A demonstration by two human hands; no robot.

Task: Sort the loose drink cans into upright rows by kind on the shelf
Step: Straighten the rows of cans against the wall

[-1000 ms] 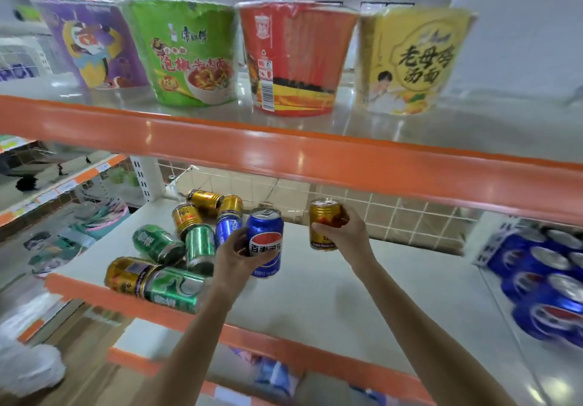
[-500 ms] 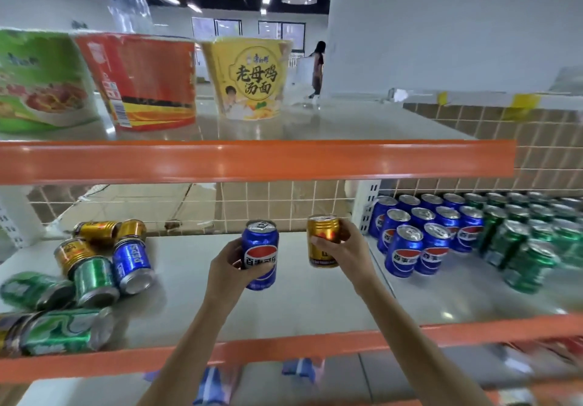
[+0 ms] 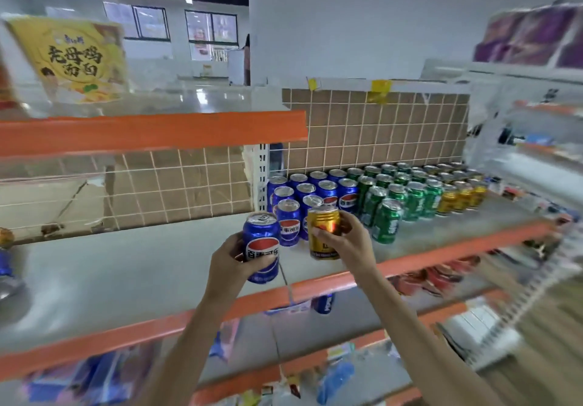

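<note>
At centre frame the left hand (image 3: pixel 235 262) grips a blue can (image 3: pixel 261 246) and the right hand (image 3: pixel 348 241) grips a gold can (image 3: pixel 323 232), both upright above the shelf (image 3: pixel 126 266) front. Blue cans (image 3: pixel 310 194), green cans (image 3: pixel 399 198) and gold cans (image 3: pixel 459 195) stand in sorted rows at right of centre. Judgement: each can should be lowered upright at the open front of its matching row, the gold one carried clear over the green rows to avoid toppling them.

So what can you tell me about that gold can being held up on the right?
The gold can is a small, shiny metal drink can with a ribbed top edge, a red patch on its side and a dark band of small print near the base. It is upright, held in the air in front of the blue cans sorted on the shelf. The right hand grips it from its right side, fingers curled round it.
</note>
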